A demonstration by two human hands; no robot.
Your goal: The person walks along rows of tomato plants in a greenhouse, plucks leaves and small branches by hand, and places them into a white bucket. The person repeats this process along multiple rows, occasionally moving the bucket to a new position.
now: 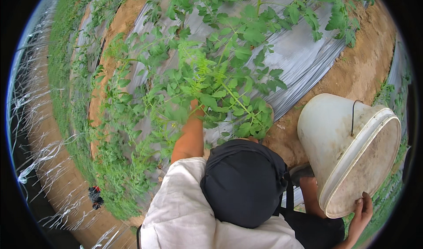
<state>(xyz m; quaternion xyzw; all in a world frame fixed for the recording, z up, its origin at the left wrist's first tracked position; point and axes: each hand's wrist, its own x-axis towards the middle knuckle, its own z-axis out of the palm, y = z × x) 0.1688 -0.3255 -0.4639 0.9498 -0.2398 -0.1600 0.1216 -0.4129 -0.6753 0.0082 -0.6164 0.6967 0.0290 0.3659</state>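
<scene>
My left forearm (188,138) reaches forward into a leafy tomato plant (214,93), and the foliage hides my left hand. Its wrist disappears under the leaves, close to the main stems. On my other side, my right hand (363,209) touches the edge of the dirty, flat round top (366,166) of a white plastic bucket (325,130). The fingers of that hand are spread a little. A thin wire handle (354,118) hangs on the bucket's side. A dark cap (244,183) covers the lower middle of the view.
Silver plastic mulch (297,57) covers the bed under the plants. Bare soil (363,67) runs along the bed beside the bucket. More plant rows (79,116) and many white strings (36,169) lie to the left. Another person (95,197) is far off at the lower left.
</scene>
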